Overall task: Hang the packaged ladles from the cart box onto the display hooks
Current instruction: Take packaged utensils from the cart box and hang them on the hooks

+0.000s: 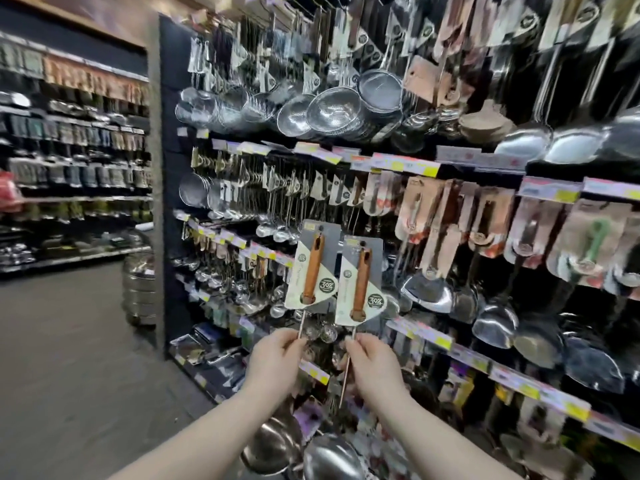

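Observation:
I hold two packaged ladles upright before the display wall. My left hand [273,362] pinches the thin metal shaft of the left ladle [310,268], whose wooden handle sits in a cream card. The right ladle [360,289], in the same packaging, has its shaft pinched by my right hand [372,365]. Both steel bowls [325,455] hang low between my forearms. The cards' hang holes are level with a row of display hooks [332,202] full of utensils. The cart box is out of view.
The wall holds strainers [329,112], spatulas [429,292] and carded tools [491,223] on hooks, with price strips [405,164] along each rail. An aisle floor [69,358] opens to the left, with stacked steel pots [138,285] at the shelf end.

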{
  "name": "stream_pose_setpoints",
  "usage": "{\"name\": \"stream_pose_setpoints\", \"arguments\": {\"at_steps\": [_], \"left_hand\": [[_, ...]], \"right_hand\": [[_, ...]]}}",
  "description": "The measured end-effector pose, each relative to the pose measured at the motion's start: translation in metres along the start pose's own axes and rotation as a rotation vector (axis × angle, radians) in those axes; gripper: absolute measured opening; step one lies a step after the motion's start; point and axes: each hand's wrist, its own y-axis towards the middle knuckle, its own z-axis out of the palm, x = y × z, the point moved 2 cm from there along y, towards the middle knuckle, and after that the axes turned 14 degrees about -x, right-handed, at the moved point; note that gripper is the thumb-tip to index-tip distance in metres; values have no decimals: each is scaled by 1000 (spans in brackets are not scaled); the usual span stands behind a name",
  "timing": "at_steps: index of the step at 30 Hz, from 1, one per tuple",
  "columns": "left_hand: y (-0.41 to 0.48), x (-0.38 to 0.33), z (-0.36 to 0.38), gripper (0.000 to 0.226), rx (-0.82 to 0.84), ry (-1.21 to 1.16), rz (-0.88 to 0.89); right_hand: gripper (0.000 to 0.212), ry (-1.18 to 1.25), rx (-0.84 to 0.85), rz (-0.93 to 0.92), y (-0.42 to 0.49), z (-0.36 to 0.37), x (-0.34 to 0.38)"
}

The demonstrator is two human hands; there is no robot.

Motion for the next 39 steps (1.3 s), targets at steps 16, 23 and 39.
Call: {"name": "stream_pose_setpoints", "arguments": {"at_steps": [16,23,39], "left_hand": [[231,38,99,27,-42,51,-47],[288,46,143,30,25,-5,-75],[438,78,184,30,303,-117,207]], "right_hand": [[30,56,39,-64,249,115,20],[31,24,-5,-33,317,136,9],[29,-7,-395,4,410,200,39]]}}
